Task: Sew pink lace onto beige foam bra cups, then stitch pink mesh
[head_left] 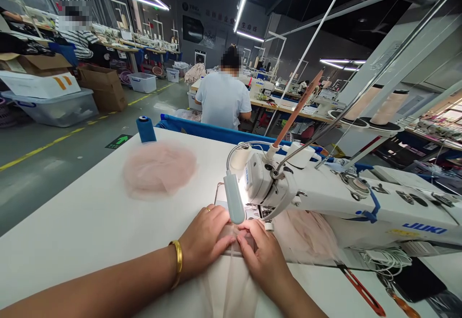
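My left hand [204, 238], with a gold bangle and a ring, lies flat with fingers stretched on a strip of sheer pink tulle [227, 284] on the white table [83, 222]. My right hand [262, 250] pinches the same tulle just in front of the needle of the white sewing machine [342, 202]. More pink tulle [306, 236] bunches under the machine's arm. The machine's small lamp [234, 197] hangs above my fingers.
A round pile of pink tulle [159, 169] and a blue thread cone [146, 129] lie farther back on the table. Red-handled snips [361, 289] rest at the right. A person in a light shirt [224, 96] sits ahead; boxes and bins [57, 106] stand at the left.
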A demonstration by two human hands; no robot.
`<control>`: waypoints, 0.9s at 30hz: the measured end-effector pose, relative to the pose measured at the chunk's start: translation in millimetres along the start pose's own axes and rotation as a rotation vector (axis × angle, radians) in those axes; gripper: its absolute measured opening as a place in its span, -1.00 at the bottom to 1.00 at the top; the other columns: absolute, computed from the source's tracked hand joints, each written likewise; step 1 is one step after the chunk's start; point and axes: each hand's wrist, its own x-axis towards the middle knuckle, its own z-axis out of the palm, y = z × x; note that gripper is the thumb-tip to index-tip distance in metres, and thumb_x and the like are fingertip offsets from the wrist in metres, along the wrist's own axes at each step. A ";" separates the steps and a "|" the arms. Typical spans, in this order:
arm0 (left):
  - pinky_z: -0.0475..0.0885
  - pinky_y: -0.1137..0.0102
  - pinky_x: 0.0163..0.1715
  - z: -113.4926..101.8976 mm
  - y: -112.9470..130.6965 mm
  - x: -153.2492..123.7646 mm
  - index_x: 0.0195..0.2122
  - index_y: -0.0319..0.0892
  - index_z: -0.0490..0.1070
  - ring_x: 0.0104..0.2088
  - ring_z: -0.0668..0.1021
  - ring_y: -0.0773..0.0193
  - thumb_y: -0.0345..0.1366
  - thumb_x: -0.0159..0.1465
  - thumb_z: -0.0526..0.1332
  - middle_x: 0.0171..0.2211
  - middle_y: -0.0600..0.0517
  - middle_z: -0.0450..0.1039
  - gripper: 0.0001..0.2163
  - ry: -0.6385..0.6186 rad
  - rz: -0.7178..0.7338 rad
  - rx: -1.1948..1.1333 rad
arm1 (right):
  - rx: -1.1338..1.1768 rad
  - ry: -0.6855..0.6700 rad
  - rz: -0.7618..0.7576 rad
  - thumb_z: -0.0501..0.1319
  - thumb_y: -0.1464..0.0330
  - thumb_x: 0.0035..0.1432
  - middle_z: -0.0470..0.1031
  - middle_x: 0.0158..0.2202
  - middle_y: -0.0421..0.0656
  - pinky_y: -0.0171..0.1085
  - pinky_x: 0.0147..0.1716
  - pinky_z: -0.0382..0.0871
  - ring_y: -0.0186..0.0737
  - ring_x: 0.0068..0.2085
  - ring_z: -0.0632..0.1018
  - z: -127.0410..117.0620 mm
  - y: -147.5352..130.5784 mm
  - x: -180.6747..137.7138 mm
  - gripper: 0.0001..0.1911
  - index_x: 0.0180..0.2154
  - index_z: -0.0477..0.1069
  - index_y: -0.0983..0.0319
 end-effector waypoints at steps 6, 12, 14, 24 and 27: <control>0.33 0.30 -0.23 -8.7 6.8 9.4 -0.48 -0.15 0.30 -0.29 0.46 0.17 -0.28 0.25 0.22 -0.40 0.05 0.42 -0.82 -0.046 -0.242 -0.264 | 0.081 0.018 0.073 0.13 0.36 0.36 0.60 -0.22 -0.18 -0.22 -0.35 0.43 -0.11 -0.23 0.61 -7.1 -9.3 -1.7 -0.87 -0.11 0.43 0.09; 0.32 0.32 -0.21 -14.6 14.6 8.3 -0.54 -0.15 0.42 -0.28 0.45 0.17 -0.22 0.26 0.20 -0.43 0.05 0.42 -0.76 -0.058 -0.290 -0.423 | 0.153 -0.036 0.097 0.12 0.28 0.39 0.59 -0.19 -0.17 -0.21 -0.32 0.41 -0.10 -0.20 0.59 -13.4 -12.8 -0.6 -0.82 -0.06 0.46 0.09; 0.32 0.32 -0.18 -13.8 14.5 7.7 -0.50 -0.13 0.51 -0.26 0.46 0.17 -0.19 0.29 0.20 -0.40 0.04 0.45 -0.75 -0.063 -0.275 -0.451 | 0.181 -0.056 0.115 0.11 0.26 0.40 0.57 -0.21 -0.17 -0.21 -0.31 0.40 -0.10 -0.19 0.58 -13.6 -12.7 0.3 -0.81 -0.06 0.48 0.08; 0.29 0.35 -0.22 -11.8 17.3 8.5 -0.54 -0.14 0.50 -0.30 0.43 0.21 -0.16 0.32 0.22 -0.47 0.06 0.42 -0.70 -0.071 -0.226 -0.445 | 0.210 -0.036 0.091 0.10 0.31 0.42 0.51 -0.32 -0.22 -0.24 -0.34 0.36 -0.17 -0.30 0.52 -9.2 -9.9 1.3 -0.81 -0.26 0.45 0.11; 0.31 0.37 -0.28 -11.9 18.9 7.9 -0.43 -0.13 0.54 -0.32 0.42 0.22 -0.17 0.29 0.24 -0.45 0.07 0.40 -0.79 -0.059 -0.250 -0.461 | 0.187 0.006 0.039 0.10 0.35 0.43 0.52 -0.31 -0.21 -0.24 -0.33 0.37 -0.16 -0.28 0.54 -8.4 -9.3 0.4 -0.81 -0.26 0.44 0.11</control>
